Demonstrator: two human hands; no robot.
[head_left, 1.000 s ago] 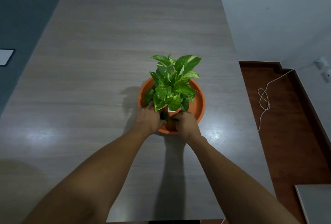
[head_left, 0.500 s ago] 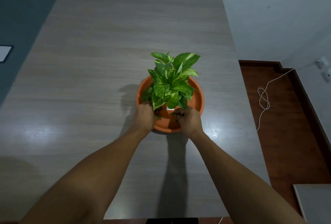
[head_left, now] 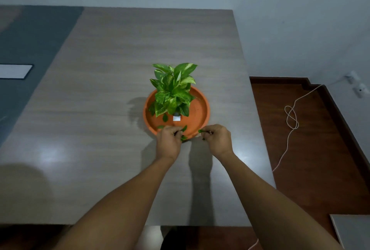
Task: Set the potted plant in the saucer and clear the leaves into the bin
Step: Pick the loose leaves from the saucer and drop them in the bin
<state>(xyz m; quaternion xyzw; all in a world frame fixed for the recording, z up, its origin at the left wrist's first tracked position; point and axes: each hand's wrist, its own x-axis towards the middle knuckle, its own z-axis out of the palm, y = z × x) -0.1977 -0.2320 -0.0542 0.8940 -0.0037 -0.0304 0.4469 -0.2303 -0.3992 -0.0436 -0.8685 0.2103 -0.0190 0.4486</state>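
The leafy green potted plant (head_left: 173, 91) is standing in the round orange saucer (head_left: 200, 109) on the grey wood-grain counter (head_left: 100, 109). Both hands, left (head_left: 169, 139) and right (head_left: 217, 138), are pinching small loose green leaves (head_left: 183, 128); these look light and flimsy, best gathered gently.

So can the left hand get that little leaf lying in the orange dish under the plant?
Probably yes. The loose leaf lies in the saucer just beyond the left hand, with nothing between them. That hand already pinches leaf bits, though, so its grip may be crowded.
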